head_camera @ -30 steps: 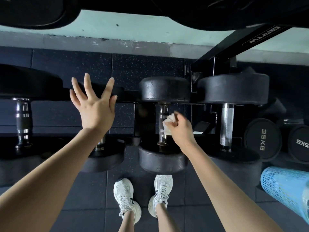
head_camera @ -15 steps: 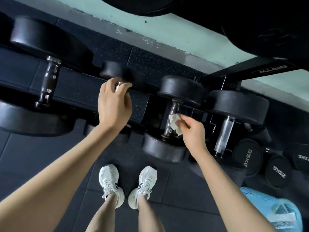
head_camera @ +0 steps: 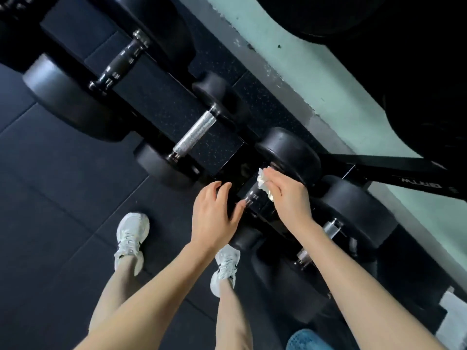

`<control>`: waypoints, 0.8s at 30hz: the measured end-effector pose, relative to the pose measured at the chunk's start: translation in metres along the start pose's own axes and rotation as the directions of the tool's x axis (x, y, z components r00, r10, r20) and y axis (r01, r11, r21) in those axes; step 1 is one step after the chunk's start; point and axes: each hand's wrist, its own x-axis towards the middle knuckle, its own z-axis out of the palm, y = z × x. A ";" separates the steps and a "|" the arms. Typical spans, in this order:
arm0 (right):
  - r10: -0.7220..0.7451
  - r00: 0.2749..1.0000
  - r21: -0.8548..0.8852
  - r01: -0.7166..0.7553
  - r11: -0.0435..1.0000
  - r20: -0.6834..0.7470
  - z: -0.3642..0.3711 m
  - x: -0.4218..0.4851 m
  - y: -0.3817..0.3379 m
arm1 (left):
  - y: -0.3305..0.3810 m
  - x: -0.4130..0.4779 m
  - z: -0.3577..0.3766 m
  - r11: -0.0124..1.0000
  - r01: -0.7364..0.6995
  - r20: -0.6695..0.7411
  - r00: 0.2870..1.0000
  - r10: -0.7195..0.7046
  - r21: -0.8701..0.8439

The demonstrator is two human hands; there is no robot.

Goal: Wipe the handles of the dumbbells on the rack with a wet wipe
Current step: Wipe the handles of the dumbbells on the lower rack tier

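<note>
White wet wipe: soft, limp, light; pinched in your right hand against the dumbbell handle at the rack's near rail. Handle: rigid steel; dumbbell heavy. Your left hand, fingers apart, rests beside the handle, gripping nothing.

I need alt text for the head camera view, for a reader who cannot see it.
Seen from above, a person's right hand presses a crumpled white wet wipe onto the handle of a black round-headed dumbbell on a black rack. The open left hand hovers beside it.
</note>
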 end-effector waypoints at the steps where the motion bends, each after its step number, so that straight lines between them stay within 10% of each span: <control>1: -0.085 0.995 -0.094 0.089 0.992 0.047 0.001 0.006 0.006 | 0.001 -0.003 0.009 0.997 0.073 -0.004 0.997 -0.073 -0.004; 5: -0.399 0.871 -0.427 0.488 0.761 0.285 0.026 0.024 0.039 | 0.002 -0.013 0.039 0.957 0.271 -0.064 0.958 -0.279 -0.104; 11: -0.484 0.783 -0.399 0.618 0.678 0.390 0.050 0.029 0.049 | 0.000 -0.014 0.054 0.930 0.301 -0.154 0.929 -0.336 -0.212; 17: -0.409 0.639 -0.398 0.746 0.533 0.651 0.031 0.047 0.040 | -0.004 -0.015 0.054 0.938 0.293 -0.132 0.938 -0.319 -0.185; 24: -0.236 0.665 -0.528 0.722 0.447 0.709 0.018 0.060 0.033 | -0.002 -0.015 0.055 0.938 0.293 -0.159 0.933 -0.323 -0.186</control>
